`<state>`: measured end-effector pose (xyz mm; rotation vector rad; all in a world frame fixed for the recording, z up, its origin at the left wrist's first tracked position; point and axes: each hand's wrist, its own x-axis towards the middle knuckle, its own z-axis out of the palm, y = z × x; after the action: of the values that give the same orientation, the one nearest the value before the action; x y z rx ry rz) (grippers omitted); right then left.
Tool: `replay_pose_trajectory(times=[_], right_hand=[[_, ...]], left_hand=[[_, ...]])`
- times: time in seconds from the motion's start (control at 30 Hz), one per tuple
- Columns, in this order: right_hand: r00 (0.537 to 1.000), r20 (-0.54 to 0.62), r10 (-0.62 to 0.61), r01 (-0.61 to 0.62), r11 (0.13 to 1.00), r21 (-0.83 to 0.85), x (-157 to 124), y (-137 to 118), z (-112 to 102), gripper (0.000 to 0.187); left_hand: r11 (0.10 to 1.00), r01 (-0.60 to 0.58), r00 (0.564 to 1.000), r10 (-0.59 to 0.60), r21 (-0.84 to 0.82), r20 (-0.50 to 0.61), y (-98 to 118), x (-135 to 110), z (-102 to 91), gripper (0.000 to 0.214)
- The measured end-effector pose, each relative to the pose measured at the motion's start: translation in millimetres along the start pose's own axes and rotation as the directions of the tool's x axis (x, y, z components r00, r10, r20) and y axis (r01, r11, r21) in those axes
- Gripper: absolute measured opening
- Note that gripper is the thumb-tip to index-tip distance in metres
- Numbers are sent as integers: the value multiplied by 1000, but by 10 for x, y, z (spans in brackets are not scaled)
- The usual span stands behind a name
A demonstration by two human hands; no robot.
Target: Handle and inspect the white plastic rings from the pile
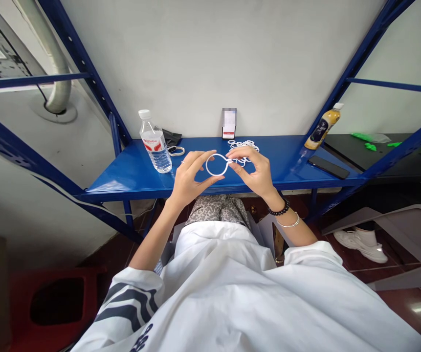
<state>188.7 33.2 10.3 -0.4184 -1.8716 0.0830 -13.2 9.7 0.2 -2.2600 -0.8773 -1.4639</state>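
A thin white ring (216, 175) is held up above the front part of the blue table, its round opening facing me. My left hand (189, 177) curves around the ring's left side, thumb below and fingers above. My right hand (256, 171) pinches the right side of the ring, where a small white joint or tab shows between thumb and fingertips. Just behind my right hand lies a loose pile of similar white rings (246, 144), partly hidden by the fingers.
On the blue table (129, 176) stand a water bottle (156, 146), a propped phone (229, 123) and a yellow drink bottle (323, 128). A dark phone (328, 167) lies at right; a wristband (176, 151) lies by a black pouch (171, 137). Blue posts flank the table.
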Motion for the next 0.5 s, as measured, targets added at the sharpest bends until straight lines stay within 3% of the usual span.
replay_pose_trajectory(times=[0.3,0.5], right_hand=[[987,133,-96,119,975,-186,3,59,-39,18],[979,146,-143,176,954,-244,-9,74,-49,19]], left_hand=[[1000,5,1000,-5,15,7,10,9,-24,43],[1000,-2,1000,2,19,14,30,13,-21,41]])
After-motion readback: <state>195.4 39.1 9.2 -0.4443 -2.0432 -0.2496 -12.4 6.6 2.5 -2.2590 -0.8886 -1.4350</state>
